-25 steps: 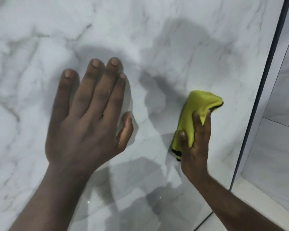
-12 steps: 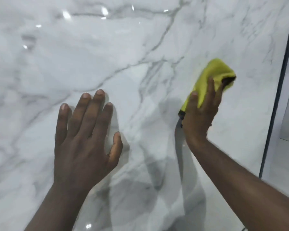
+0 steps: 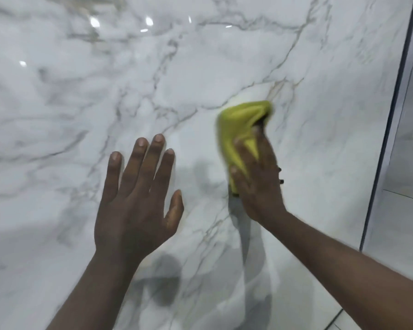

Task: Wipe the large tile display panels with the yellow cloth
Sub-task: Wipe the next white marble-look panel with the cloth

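A large glossy white tile panel (image 3: pixel 81 103) with grey veins fills almost the whole view. My left hand (image 3: pixel 136 201) lies flat against it near the middle, fingers straight and slightly spread. Just to its right, my right hand (image 3: pixel 258 177) presses a bunched yellow cloth (image 3: pixel 241 125) onto the panel, fingers laid over the cloth and gripping it. The cloth is blurred by motion. Part of the cloth is hidden under my right hand.
A dark vertical edge strip (image 3: pixel 391 120) ends the panel at the right. Beyond it stands another pale tile panel (image 3: pixel 410 151) with a thin horizontal joint. Light spots reflect near the panel's top.
My right hand has carried the cloth up the panel and then leftward, closer to my left hand. My left hand stays flat on the panel.
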Demonstrator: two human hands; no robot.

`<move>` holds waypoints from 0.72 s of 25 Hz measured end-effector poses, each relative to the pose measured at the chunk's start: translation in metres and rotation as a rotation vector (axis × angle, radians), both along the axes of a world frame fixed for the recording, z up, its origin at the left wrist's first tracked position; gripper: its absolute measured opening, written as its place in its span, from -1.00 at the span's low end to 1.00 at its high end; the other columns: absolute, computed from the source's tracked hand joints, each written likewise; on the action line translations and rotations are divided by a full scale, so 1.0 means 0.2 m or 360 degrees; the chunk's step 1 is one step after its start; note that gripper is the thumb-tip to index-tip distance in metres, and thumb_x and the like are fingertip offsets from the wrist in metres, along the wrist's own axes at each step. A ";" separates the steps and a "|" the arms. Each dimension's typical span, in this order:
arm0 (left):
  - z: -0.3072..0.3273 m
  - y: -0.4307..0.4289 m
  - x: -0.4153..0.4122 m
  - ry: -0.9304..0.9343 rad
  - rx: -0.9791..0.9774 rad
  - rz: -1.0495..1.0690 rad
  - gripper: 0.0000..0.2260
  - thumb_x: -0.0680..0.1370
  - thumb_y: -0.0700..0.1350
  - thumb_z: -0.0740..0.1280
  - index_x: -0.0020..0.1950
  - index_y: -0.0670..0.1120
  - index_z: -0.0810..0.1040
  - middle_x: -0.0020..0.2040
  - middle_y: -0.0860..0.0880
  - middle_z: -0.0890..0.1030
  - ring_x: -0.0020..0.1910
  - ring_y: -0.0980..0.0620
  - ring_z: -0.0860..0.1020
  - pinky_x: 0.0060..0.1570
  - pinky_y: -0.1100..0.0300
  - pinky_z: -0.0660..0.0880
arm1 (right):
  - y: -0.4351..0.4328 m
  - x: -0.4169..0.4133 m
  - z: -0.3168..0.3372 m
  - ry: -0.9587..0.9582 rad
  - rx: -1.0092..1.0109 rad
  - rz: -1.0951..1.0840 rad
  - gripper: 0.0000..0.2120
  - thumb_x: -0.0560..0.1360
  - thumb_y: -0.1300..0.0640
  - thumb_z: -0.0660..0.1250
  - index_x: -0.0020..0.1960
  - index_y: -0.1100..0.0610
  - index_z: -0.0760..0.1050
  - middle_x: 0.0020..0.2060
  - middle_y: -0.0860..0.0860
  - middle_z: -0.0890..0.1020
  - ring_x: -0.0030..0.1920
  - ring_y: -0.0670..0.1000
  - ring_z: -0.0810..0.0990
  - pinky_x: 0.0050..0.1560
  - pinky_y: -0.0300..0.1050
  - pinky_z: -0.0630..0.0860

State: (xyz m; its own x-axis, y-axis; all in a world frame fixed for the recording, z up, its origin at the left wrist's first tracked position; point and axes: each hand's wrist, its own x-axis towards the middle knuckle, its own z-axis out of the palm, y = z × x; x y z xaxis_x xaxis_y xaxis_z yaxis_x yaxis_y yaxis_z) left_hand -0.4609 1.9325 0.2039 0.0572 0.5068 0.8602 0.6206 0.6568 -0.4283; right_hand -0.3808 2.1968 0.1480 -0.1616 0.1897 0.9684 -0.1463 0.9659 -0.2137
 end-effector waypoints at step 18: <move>-0.07 0.01 -0.01 0.0354 -0.0062 0.0138 -0.33 0.59 0.07 0.41 0.63 -0.22 0.45 0.63 -0.20 0.44 0.63 -0.23 0.41 0.54 -0.31 0.38 | -0.15 0.05 -0.50 -0.0084 -0.0295 0.0253 -0.45 0.66 0.17 0.33 0.63 0.00 0.32 0.71 0.03 0.08 0.70 0.17 0.11 0.66 0.18 0.14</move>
